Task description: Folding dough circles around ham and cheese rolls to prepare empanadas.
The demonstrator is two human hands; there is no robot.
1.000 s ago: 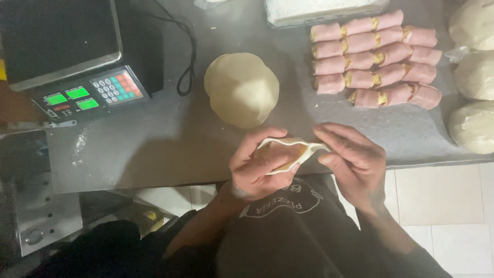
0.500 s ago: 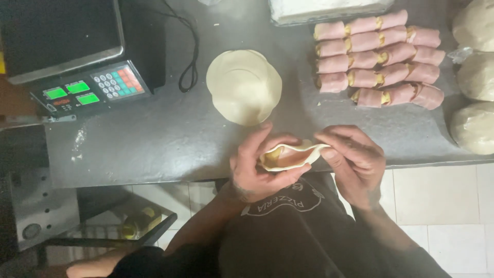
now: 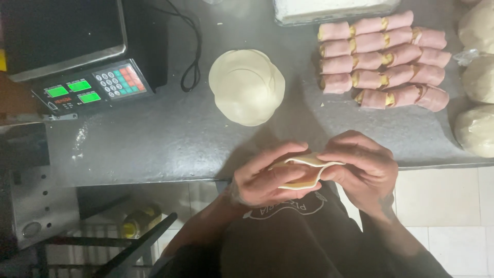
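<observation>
A: What is held?

B: A folded dough disc (image 3: 303, 172) with a pink-and-yellow filling tucked inside is held between both hands, just off the near edge of the grey counter (image 3: 154, 139). The left hand (image 3: 265, 180) is cupped under it, fingers curled round its left side. The right hand (image 3: 365, 172) is closed on its right end, with the fingertips (image 3: 329, 157) pinched over the top fold.

A: Any hand loose?

B: None. Both are clenched on the dough.

A: What is seen beyond the hands?

B: A stack of round dough discs (image 3: 247, 85) is laid on the counter, far of the hands and slightly left. Ham-and-cheese rolls (image 3: 383, 62) are lined up in rows at far right, well apart from the stack. Pale dough balls (image 3: 478, 103) are seen at the right edge, beside the rolls. A white tray (image 3: 334, 10) is partly cut off at the top.

A: Left side?

B: A digital scale (image 3: 77, 51) with green displays and a keypad is set at far left, its black cable (image 3: 193, 56) looped between it and the stack. A dark apron (image 3: 288, 237) is seen below the hands.
</observation>
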